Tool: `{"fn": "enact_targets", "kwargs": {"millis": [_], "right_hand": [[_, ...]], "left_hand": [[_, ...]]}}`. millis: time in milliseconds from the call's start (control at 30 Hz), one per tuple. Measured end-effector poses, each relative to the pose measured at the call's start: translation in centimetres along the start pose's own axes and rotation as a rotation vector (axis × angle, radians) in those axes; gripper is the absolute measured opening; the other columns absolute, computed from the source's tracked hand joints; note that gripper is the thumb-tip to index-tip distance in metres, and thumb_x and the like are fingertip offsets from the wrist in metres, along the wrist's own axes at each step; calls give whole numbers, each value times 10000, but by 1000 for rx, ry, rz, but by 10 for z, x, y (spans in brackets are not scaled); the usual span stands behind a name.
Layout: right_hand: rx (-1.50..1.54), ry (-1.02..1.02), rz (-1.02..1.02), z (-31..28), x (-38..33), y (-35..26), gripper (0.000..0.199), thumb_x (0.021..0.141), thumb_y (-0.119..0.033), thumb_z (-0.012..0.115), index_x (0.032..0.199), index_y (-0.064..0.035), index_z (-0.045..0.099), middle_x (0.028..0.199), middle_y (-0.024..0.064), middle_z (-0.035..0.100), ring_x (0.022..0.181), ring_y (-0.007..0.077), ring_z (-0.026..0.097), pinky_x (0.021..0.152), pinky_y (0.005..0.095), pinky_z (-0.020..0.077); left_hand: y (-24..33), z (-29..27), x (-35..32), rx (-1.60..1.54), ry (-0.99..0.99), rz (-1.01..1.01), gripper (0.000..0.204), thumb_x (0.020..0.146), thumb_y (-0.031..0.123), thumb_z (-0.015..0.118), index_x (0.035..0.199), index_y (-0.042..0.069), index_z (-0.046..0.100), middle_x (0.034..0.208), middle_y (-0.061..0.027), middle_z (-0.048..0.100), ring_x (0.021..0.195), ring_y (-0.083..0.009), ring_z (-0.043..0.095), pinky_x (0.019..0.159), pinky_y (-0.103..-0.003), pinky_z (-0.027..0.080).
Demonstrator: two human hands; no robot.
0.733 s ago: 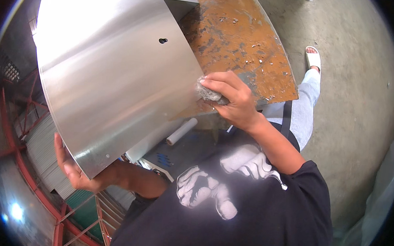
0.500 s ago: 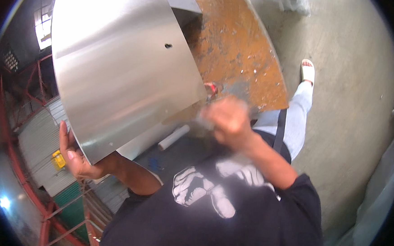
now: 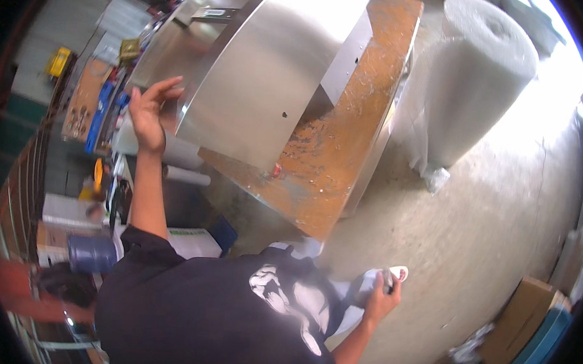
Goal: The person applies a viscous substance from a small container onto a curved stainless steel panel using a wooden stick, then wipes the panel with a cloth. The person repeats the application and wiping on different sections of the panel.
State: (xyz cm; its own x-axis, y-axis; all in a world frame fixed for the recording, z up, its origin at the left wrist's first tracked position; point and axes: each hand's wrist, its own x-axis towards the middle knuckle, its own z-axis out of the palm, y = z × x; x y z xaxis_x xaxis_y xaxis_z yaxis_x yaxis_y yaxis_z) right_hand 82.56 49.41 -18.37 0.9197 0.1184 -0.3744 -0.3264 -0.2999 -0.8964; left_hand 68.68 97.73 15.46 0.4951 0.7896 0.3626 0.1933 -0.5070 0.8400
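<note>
A large brushed-metal sheet piece [image 3: 258,80] with a small dark hole stands on a worn brown tabletop [image 3: 348,132]. Beside its left edge my left hand [image 3: 150,116] is raised, fingers stretched and apart, holding nothing; whether a fingertip brushes the metal I cannot tell. Down at the lower right, away from the table, my right hand [image 3: 381,301] is closed around a small greyish thing [image 3: 387,279] whose kind does not show. A small red object [image 3: 277,170] lies on the tabletop by the sheet's near corner.
A tall roll of bubble wrap [image 3: 478,80] stands on the floor right of the table. At the lower right are a cardboard box [image 3: 516,322] and a blue bin [image 3: 538,350]. A white tube [image 3: 186,175] and a blue water jug [image 3: 92,254] are at left.
My left hand has let go of the metal sheet's corner and is raised beside its edge. My right hand has moved from near the sheet to the lower right. The view has swung.
</note>
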Motion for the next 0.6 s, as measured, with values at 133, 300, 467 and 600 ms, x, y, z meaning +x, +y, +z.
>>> {"fn": "enact_targets", "kwargs": {"millis": [133, 300, 467, 600], "right_hand": [[-209, 49, -27, -137, 90, 25, 333, 907, -163, 776, 1123, 69, 674, 937, 133, 703, 838, 213, 639, 779, 350, 529], [-331, 132, -69, -284, 215, -17, 311, 942, -183, 748, 1109, 66, 666, 900, 84, 676, 787, 172, 597, 731, 328, 515], [-249, 201, -245, -311, 331, -96, 250, 977, -190, 717, 1092, 27, 670, 847, 34, 640, 739, 114, 563, 657, 270, 473], [-223, 36, -317, -277, 395, -142, 206, 973, -176, 725, 1057, 2, 665, 791, 5, 611, 702, 82, 550, 618, 240, 450]], "left_hand": [[10, 7, -3, -41, -24, -134, 816, 1066, 585, 162, 1257, -2, 695, 1054, -107, 724, 975, -187, 628, 958, -319, 435], [50, 35, 0, 101, 109, -315, 803, 1064, 620, 186, 1301, 31, 677, 1081, -125, 724, 949, -181, 614, 918, -308, 467], [142, 141, -45, 570, 452, 279, 616, 1089, 421, 303, 1268, -77, 617, 1101, -176, 731, 1089, -257, 670, 1039, -403, 465], [155, 294, -95, 540, 43, 711, 371, 957, 284, 595, 1152, -17, 689, 1054, -165, 737, 917, -299, 712, 867, -393, 547]]}}
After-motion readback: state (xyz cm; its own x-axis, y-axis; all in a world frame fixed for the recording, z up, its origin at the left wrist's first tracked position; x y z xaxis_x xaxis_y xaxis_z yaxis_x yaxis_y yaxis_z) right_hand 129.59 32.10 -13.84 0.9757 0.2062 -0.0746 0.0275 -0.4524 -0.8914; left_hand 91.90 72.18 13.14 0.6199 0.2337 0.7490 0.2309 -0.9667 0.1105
